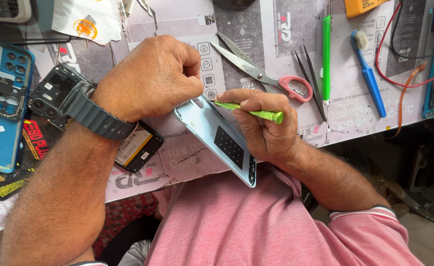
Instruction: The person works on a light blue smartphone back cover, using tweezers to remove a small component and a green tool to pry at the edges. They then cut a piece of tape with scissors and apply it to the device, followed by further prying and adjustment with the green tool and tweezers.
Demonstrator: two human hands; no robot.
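Nearest the camera: the person's pink shirt (pixel 256 221) and both forearms, the left wrist wearing a dark grey watch band (pixel 96 116).
Left hand (pixel 150 79): grip clenched on the top end of a pale blue phone back cover (pixel 217 140), steadying it.
Right hand (pixel 261 120): grip closed around a slim green screwdriver (pixel 249 111), its tip touching the cover's upper corner, just beside the left thumb.
Where the cover is: tilted, its upper end over the counter (pixel 187 162), its lower end past the counter edge above the person's lap; inner side up, showing a dark grid patch.
Progress, as I judge it: the cover is already off a phone and the tool is working at its corner; whether anything has come loose there I cannot tell. A stripped dark phone frame (pixel 57 93) and an opened phone body (pixel 136 148) lie by the left forearm, unassembled.
Count: one screwdriver in hand; one pair of pink-handled scissors (pixel 266 74); one pair of black tweezers (pixel 310 81); one green pen-like tool (pixel 326 59); one blue brush (pixel 369 74); one more blue back cover (pixel 3 103) at far left.
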